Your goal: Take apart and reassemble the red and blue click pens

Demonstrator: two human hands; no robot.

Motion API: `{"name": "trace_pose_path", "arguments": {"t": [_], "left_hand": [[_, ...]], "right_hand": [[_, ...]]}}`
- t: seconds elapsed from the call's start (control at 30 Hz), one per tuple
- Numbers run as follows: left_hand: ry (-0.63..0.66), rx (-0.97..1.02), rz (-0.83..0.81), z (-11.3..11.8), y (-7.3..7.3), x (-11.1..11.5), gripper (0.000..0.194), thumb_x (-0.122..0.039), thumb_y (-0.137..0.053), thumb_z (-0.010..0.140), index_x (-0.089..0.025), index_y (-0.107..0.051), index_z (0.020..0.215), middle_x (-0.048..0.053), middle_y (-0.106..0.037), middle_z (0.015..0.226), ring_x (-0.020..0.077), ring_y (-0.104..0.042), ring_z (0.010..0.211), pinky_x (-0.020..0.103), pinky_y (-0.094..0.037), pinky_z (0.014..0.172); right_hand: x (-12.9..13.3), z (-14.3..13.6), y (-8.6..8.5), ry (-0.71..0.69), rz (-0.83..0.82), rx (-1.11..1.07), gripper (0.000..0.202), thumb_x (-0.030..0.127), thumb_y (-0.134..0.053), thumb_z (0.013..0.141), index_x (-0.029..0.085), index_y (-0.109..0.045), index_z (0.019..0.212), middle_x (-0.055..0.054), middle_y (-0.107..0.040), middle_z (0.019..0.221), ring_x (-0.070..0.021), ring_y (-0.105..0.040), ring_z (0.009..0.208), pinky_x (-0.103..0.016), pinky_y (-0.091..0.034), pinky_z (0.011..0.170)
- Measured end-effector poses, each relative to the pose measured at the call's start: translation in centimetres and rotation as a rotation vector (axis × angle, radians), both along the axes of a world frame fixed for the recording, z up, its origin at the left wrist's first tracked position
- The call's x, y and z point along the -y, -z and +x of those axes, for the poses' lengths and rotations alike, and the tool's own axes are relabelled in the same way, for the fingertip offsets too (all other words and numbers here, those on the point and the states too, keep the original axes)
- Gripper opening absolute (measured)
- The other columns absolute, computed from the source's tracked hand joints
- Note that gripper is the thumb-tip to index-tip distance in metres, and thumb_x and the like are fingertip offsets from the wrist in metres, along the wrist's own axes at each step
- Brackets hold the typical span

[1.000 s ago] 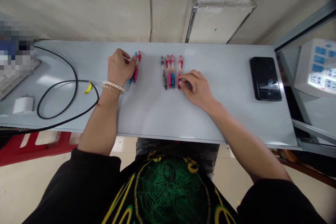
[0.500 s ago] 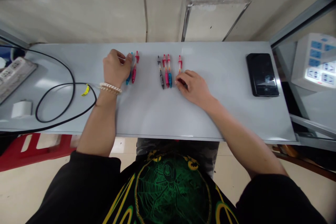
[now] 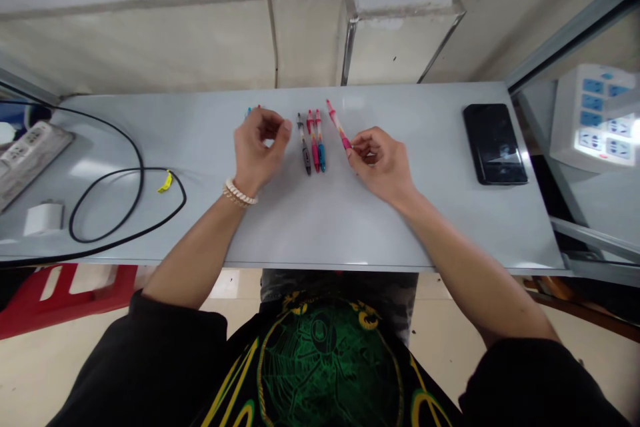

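Between the thumb and fingers of my right hand [image 3: 379, 161] is the lower end of a pink pen [image 3: 337, 121], tilted with its top toward the upper left. My left hand [image 3: 261, 147] hovers over the table with thumb and fingertips a little apart and nothing between them. It hides most of two pens, whose blue tip [image 3: 249, 111] and red tip show behind it. Side by side in the middle lie a grey pen [image 3: 304, 147], a red-pink pen [image 3: 314, 141] and a blue pen with a red top [image 3: 321, 143].
A black phone [image 3: 496, 144] lies on the right of the grey table [image 3: 320, 227]. On the left are a looped black cable [image 3: 141, 167] with a yellow tag, a white adapter [image 3: 44, 219] and a power strip [image 3: 35, 157]. A white socket box [image 3: 595, 120] stands far right.
My left hand has moved right, away from the two left pens. My right hand has taken hold of the pink pen, which is now tilted.
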State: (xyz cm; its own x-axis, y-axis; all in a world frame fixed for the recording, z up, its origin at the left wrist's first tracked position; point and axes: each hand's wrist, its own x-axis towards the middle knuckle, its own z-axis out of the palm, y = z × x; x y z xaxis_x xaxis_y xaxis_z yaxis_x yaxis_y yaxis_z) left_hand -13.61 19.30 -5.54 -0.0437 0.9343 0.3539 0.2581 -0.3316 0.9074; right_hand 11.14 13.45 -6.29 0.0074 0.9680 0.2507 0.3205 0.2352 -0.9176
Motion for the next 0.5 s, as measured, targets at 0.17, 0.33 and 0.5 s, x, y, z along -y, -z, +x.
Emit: {"name": "trace_pose_path", "arguments": {"t": [0.17, 0.33, 0.5], "left_hand": [[0.291, 0.406, -0.324, 2.6, -0.2, 2.2, 0.056, -0.064, -0.096, 0.079, -0.025, -0.075, 0.113, 0.008, -0.082, 0.105, 0.0244, -0.081, 0.097, 0.038, -0.065, 0.086], [0.329, 0.545, -0.351, 2.9, -0.9, 2.9, 0.041, -0.054, -0.098, 0.081, -0.024, -0.074, 0.094, 0.004, -0.083, 0.095, 0.0184, -0.083, 0.088, 0.028, -0.068, 0.079], [0.285, 0.566, -0.377, 3.3, -1.0, 3.2, 0.028, -0.040, -0.093, 0.091, -0.022, -0.073, 0.087, 0.004, -0.084, 0.095, 0.0157, -0.083, 0.087, 0.024, -0.068, 0.080]], "right_hand": [[0.8, -0.8, -0.8, -0.201, -0.065, -0.184, 0.047, 0.067, -0.082, 0.091, 0.023, -0.075, 0.106, -0.002, -0.072, 0.085, -0.0140, -0.065, 0.069, -0.029, -0.057, 0.059], [0.9, -1.0, -1.0, -0.289, -0.170, -0.290, 0.047, 0.067, -0.082, 0.092, 0.021, -0.077, 0.102, 0.001, -0.071, 0.075, -0.0101, -0.060, 0.057, -0.026, -0.052, 0.052], [1.2, -1.2, -1.1, -0.326, -0.239, -0.308, 0.054, 0.071, -0.075, 0.096, 0.021, -0.074, 0.076, 0.000, -0.067, 0.067, -0.0104, -0.057, 0.052, -0.026, -0.050, 0.045]]}}
